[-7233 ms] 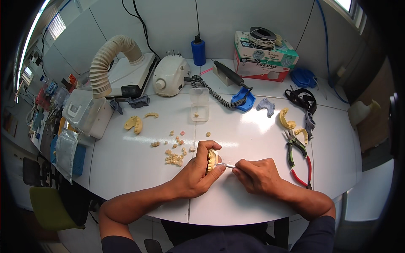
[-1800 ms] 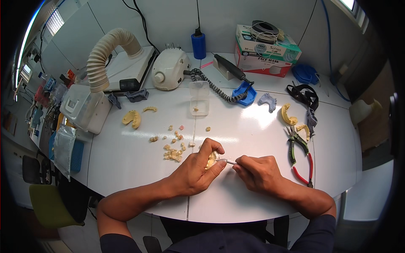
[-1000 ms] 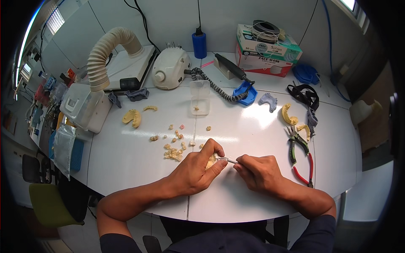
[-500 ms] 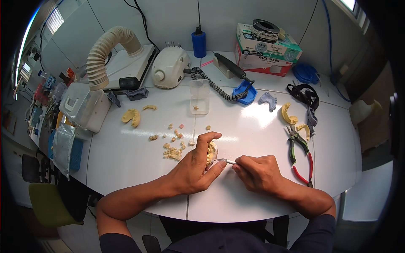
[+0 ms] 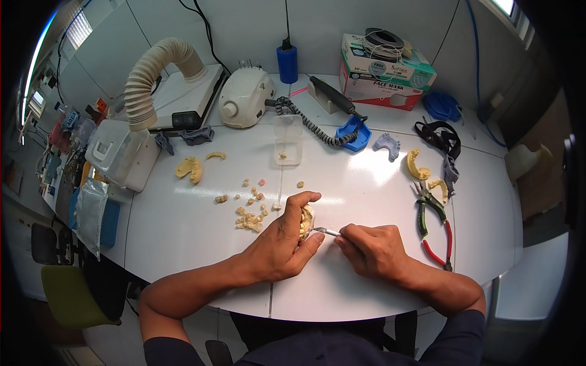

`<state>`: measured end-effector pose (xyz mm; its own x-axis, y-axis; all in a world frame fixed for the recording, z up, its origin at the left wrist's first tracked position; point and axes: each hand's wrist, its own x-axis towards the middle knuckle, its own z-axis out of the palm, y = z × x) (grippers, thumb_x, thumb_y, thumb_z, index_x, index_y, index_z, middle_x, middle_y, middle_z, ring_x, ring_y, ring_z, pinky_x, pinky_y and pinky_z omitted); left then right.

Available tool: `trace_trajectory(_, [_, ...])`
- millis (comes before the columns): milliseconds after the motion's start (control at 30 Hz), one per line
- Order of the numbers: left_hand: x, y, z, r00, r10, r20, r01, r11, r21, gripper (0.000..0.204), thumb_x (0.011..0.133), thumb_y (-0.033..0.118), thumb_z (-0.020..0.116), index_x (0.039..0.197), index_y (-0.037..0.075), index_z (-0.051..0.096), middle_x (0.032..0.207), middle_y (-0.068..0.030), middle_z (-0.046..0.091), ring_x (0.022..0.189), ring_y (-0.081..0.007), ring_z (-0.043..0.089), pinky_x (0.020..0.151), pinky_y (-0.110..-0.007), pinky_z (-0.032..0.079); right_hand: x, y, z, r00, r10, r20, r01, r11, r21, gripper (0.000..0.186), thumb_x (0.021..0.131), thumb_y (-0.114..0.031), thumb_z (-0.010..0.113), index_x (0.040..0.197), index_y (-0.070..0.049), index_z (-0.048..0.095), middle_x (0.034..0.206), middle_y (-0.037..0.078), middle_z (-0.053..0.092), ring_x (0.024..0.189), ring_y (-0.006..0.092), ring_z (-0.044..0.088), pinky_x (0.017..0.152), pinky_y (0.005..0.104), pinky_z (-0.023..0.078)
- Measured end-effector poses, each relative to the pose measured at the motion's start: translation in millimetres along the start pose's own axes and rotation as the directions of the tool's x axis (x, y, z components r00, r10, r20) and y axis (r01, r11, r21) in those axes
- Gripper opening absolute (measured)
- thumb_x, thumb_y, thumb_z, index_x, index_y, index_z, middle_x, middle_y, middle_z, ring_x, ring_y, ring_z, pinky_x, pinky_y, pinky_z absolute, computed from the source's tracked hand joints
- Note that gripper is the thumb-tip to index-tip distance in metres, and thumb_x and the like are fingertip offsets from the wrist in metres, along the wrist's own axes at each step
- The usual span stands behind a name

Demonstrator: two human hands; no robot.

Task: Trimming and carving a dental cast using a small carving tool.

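At the far left of the white surface (image 5: 177,235), a white lidded box (image 5: 116,155) is standing, and a silvery packet (image 5: 91,213) is leaning before a blue basket (image 5: 110,223). A pale ribbed hose (image 5: 148,76) is arching above the box. Further right, a yellow cast (image 5: 190,170) is lying near a small curved piece (image 5: 216,155). A cream machine (image 5: 241,100) is standing at the back, and in front of it a heap of tooth-like pieces (image 5: 248,221) is lying, with others scattering loosely around.

The left hand (image 5: 282,243) is holding a dental model (image 5: 305,223) with yellowish teeth, near the front middle, just to the right of the heap; its thumb is lying along the lower side. Behind it, an open clear box (image 5: 289,152) is containing one small piece. The right hand (image 5: 373,251) is gripping a slim tool (image 5: 328,231), whose tip is pointing left to the model; whether they are touching, I cannot tell. Further right, a grey dental arch (image 5: 387,147), a yellow arch (image 5: 416,167) and red-handled pliers (image 5: 430,221) are lying on the surface.
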<state>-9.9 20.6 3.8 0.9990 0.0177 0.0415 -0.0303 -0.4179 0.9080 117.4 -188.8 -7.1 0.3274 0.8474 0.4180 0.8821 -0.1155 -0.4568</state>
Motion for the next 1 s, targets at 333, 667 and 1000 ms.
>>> trace_trajectory(333, [1.3, -3.4, 0.5, 0.999, 0.046, -0.013, -0.045, 0.997, 0.066, 0.060, 0.105, 0.011, 0.059, 0.152, 0.001, 0.025, 0.100, -0.0106, 0.052, 0.085, -0.0158, 0.053, 0.081, -0.034, 0.045, 0.2, -0.1, 0.4, 1.000, 0.002, 0.007, -0.002, 1.000, -0.003, 0.022, 0.099, -0.018, 0.072, 0.084, -0.010, 0.059, 0.063, 0.004, 0.062, 0.045, 0.0249, 0.058, 0.041, 0.0375, 0.042])
trace_trajectory(667, [2.1, -3.4, 1.5, 0.997, 0.067, -0.034, -0.064, 0.996, 0.069, 0.049, 0.106, 0.014, 0.060, 0.144, 0.000, 0.031, 0.095, -0.0118, 0.056, 0.080, -0.0178, 0.056, 0.076, -0.036, 0.047, 0.3, -1.3, -0.4, 1.000, 0.008, -0.001, -0.008, 1.000, -0.003, 0.022, 0.099, -0.017, 0.072, 0.083, -0.010, 0.058, 0.063, 0.004, 0.061, 0.045, 0.0249, 0.059, 0.041, 0.0376, 0.043])
trace_trajectory(1000, [3.1, 2.3, -1.9, 1.000, -0.024, -0.005, 0.024, 0.998, 0.060, 0.045, 0.106, 0.014, 0.061, 0.139, -0.001, 0.035, 0.091, -0.0169, 0.061, 0.077, -0.0244, 0.063, 0.071, -0.039, 0.050, -0.3, -0.9, 0.0, 1.000, 0.005, -0.009, -0.005, 1.000, 0.001, 0.021, 0.099, -0.016, 0.072, 0.084, -0.009, 0.059, 0.064, 0.004, 0.062, 0.046, 0.0252, 0.060, 0.042, 0.0378, 0.043])
